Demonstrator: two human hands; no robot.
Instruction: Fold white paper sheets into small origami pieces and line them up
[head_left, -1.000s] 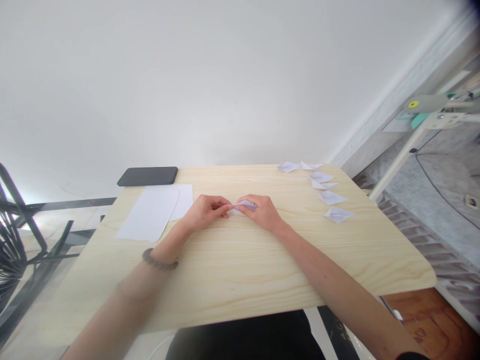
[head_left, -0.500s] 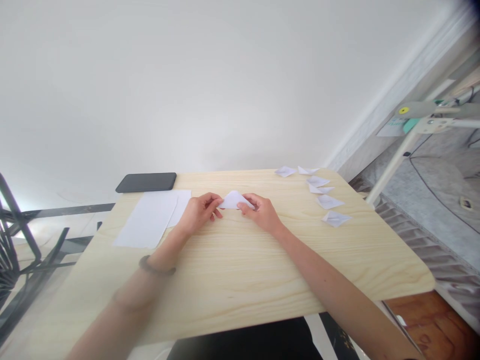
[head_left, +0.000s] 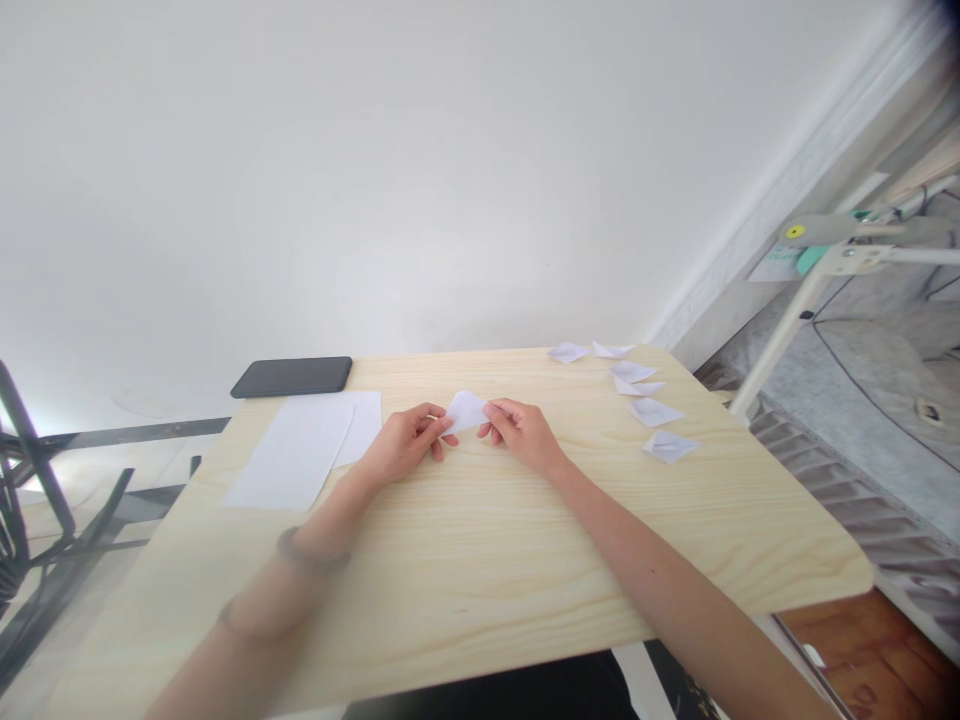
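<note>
A small piece of folded white paper point(head_left: 467, 411) is held just above the middle of the wooden table. My left hand point(head_left: 412, 440) pinches its left corner between thumb and fingers. On the other side, my right hand point(head_left: 521, 432) grips the right edge, thumb on top. White paper sheets point(head_left: 296, 450) lie flat to the left of my left hand, partly overlapping. Several folded paper boats point(head_left: 656, 411) stand in a curved row at the right of the table.
A black smartphone point(head_left: 292, 376) lies at the table's point(head_left: 480, 560) back left corner. A white wall rises behind the table. To the right stands a white metal frame point(head_left: 795, 320). Dark chair legs point(head_left: 37, 460) show at the left.
The folded paper has tilted, its left end now lower, and my right hand's fingers have shifted along its edge. The whole view has moved slightly, with the table sitting lower.
</note>
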